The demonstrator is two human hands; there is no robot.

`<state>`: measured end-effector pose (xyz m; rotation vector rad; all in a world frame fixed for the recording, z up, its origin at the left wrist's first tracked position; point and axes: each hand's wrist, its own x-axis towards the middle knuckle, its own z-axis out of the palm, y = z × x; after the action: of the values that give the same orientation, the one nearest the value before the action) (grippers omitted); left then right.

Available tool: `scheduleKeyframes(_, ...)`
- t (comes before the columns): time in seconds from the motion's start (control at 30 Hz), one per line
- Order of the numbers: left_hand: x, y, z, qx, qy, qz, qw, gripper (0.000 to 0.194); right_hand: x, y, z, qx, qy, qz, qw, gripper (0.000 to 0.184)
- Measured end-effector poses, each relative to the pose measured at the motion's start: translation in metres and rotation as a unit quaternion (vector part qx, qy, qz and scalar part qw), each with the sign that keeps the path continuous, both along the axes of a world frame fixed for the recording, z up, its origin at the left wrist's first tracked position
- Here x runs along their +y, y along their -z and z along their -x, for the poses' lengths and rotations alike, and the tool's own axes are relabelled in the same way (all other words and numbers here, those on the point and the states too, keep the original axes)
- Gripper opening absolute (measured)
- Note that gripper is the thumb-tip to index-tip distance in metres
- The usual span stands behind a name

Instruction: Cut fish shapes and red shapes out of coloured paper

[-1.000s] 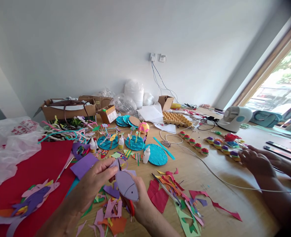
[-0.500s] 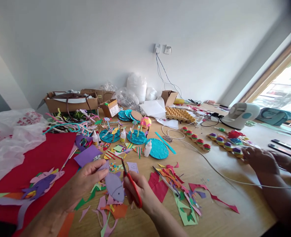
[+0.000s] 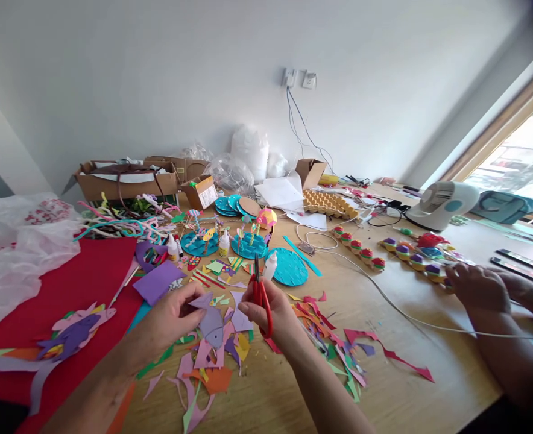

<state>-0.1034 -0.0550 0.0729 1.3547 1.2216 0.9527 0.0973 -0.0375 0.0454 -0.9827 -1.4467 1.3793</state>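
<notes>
My left hand (image 3: 182, 316) pinches a lilac paper fish (image 3: 212, 325) by its tail, with the head pointing down and a drawn eye and gill line showing. In my right hand (image 3: 271, 304) are red-handled scissors (image 3: 263, 295), their dark blades pointing up and away from the fish. A lilac paper offcut (image 3: 239, 312) lies or hangs right by my right thumb; whether the thumb touches it I cannot tell. Beneath both hands are pink, orange, green and yellow paper scraps (image 3: 212, 380). Left of my left hand, several layered paper fish (image 3: 74, 331) rest on a red sheet (image 3: 94, 271).
Glue bottles (image 3: 270, 266) stand near blue decorated discs (image 3: 289, 267). Red and orange scraps (image 3: 321, 322) lie right of my hand. A white cable (image 3: 397, 310) crosses the table. Another person's hands (image 3: 479, 289) are beside painted egg-carton strips (image 3: 415, 261). Boxes (image 3: 126, 184) line the wall.
My right hand has moved right and up with the scissors, whose blades now point more upright. My left hand has shifted slightly right with the fish. The lilac offcut now shows between my hands.
</notes>
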Motion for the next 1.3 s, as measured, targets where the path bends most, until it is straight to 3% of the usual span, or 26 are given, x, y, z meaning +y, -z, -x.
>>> scheduleKeyframes(0.3,0.01,0.008,0.001,0.061,0.009,-0.047,0.997,0.006,0.008,-0.02,0.019,-0.137,-0.03,-0.085,0.986,0.017)
scheduleKeyframes(0.4,0.013,0.002,0.003,0.074,0.027,-0.074,0.994,0.005,0.014,-0.023,0.025,-0.171,-0.03,-0.122,0.977,0.015)
scheduleKeyframes(0.47,0.014,-0.007,0.007,0.057,0.017,-0.087,0.994,0.004,0.019,-0.027,0.026,-0.147,-0.011,-0.128,0.981,0.015)
scheduleKeyframes(0.57,0.017,-0.018,0.017,-0.024,-0.083,-0.118,0.989,0.021,0.026,-0.033,0.025,-0.04,0.058,-0.097,0.993,0.02)
scheduleKeyframes(0.7,0.019,-0.011,0.021,-0.148,-0.201,-0.134,0.959,0.014,0.028,-0.036,0.029,0.149,0.143,-0.059,0.977,0.025)
scheduleKeyframes(0.73,0.019,-0.007,0.018,-0.149,-0.207,-0.128,0.958,0.013,0.028,-0.036,0.032,0.186,0.153,-0.048,0.969,0.025)
scheduleKeyframes(0.8,0.016,-0.001,0.007,-0.111,-0.138,-0.079,0.981,0.017,0.028,-0.033,0.04,0.235,0.158,-0.034,0.959,0.026)
scheduleKeyframes(0.9,0.012,0.001,-0.013,-0.113,-0.086,-0.068,0.988,0.018,0.027,-0.029,0.054,0.244,0.134,-0.008,0.96,0.027)
scheduleKeyframes(1.1,0.018,-0.008,-0.024,-0.059,-0.202,-0.136,0.968,0.016,0.021,-0.03,0.063,0.213,0.071,0.016,0.974,0.031)
scheduleKeyframes(1.3,0.021,-0.016,-0.016,-0.023,-0.206,-0.124,0.97,0.015,0.024,-0.032,0.054,0.169,0.045,0.027,0.984,0.031)
